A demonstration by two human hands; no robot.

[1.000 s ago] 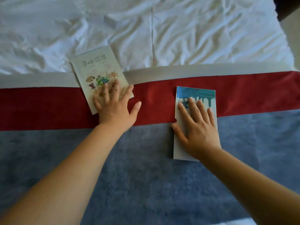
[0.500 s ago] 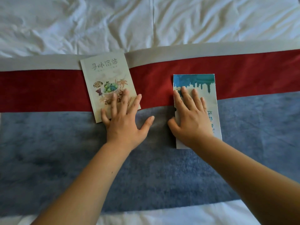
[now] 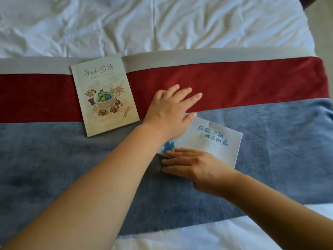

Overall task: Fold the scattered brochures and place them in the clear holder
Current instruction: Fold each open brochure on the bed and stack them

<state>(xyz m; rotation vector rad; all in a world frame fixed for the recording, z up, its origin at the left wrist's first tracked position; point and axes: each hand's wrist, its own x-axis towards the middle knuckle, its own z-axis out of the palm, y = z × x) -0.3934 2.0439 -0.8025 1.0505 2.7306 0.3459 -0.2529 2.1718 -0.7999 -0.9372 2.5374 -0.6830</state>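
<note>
A beige folded brochure (image 3: pixel 104 98) with a basket of food drawn on it lies flat across the red and blue bands of the bed runner, with no hand on it. A white brochure with blue lettering (image 3: pixel 210 139) lies turned sideways on the blue band. My left hand (image 3: pixel 171 110) rests flat, fingers spread, on its upper left corner and on the red band. My right hand (image 3: pixel 194 165) lies flat with fingers together along its lower left edge. No clear holder is in view.
The striped runner (image 3: pixel 252 82) in grey, red and blue crosses a bed with a wrinkled white sheet (image 3: pixel 162 24). The bed's right edge (image 3: pixel 317 51) shows at the far right, and white sheet shows again near me.
My left hand left the beige brochure and moved right onto the white one. The white brochure was turned from upright to sideways and slid nearer to me. My right hand shifted to its lower edge.
</note>
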